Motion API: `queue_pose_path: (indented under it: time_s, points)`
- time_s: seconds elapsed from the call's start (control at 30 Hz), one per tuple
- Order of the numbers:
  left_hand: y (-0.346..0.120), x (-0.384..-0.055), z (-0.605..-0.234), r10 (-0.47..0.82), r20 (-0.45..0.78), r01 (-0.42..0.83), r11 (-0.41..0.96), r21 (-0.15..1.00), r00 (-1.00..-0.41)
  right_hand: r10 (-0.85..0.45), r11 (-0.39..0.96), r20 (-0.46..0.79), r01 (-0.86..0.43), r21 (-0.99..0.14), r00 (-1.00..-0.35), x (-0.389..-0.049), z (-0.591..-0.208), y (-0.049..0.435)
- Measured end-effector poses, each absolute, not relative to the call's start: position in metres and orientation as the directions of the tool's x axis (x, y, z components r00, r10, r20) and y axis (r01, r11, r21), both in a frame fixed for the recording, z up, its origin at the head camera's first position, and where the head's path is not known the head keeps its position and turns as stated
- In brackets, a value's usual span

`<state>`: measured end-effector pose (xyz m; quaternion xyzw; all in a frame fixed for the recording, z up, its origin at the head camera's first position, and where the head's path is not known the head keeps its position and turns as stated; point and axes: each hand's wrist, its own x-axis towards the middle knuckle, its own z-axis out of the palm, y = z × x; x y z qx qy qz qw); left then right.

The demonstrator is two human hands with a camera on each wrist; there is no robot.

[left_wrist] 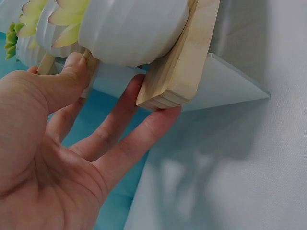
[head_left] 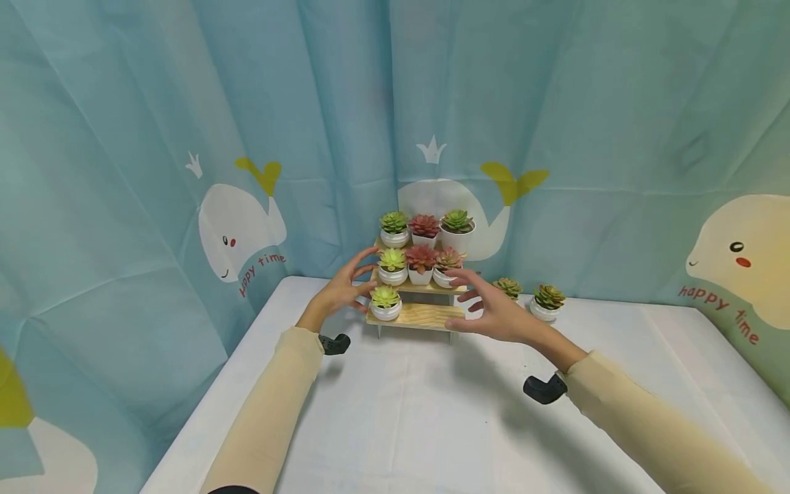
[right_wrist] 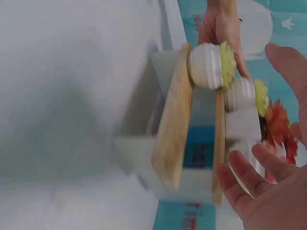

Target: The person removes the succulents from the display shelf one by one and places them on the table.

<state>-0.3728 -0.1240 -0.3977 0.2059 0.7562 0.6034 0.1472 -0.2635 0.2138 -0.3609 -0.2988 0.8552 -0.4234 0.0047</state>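
Note:
A three-tier wooden plant stand (head_left: 426, 315) with white side supports (left_wrist: 230, 86) holds several small potted succulents. On its lowest board, at the left end, sits a yellow-green succulent (head_left: 385, 305) in a white pot. My left hand (head_left: 338, 291) is at the stand's left side; its straight fingers touch the end of the lowest board (left_wrist: 168, 91), and the thumb rests by the middle one. My right hand (head_left: 496, 312), fingers spread and slightly bent, is at the right side, fingertips close to the middle board's end (right_wrist: 218, 187). Nothing is held in it.
Two more potted succulents, one partly behind my right hand (head_left: 507, 287) and another (head_left: 546, 302), stand on the white table (head_left: 395, 425) right of the stand. A blue curtain (head_left: 345, 103) with whale prints hangs behind and along the left.

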Motion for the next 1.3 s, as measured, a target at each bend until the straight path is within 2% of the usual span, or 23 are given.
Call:
queue_pose_path:
  time_s: [0.23,0.6,1.3]
  points:
    - [-0.124,-0.372,-0.398,0.496,0.032,0.144,0.190,0.971,-0.868,-0.531,0.411,0.255,-0.509,-0.756,-0.808,-0.268,-0.375,0.188]
    - [-0.125,-0.372,-0.398,0.510,0.040,0.156,0.187,0.970,-0.859,-0.507,0.354,0.260,-0.474,-0.806,-0.821,-0.279,-0.389,0.155]
    - [-0.125,-0.371,-0.399,0.499,0.028,0.139,0.187,0.973,-0.866,-0.381,0.455,0.196,-0.368,-0.811,-0.904,-0.295,-0.406,0.115]
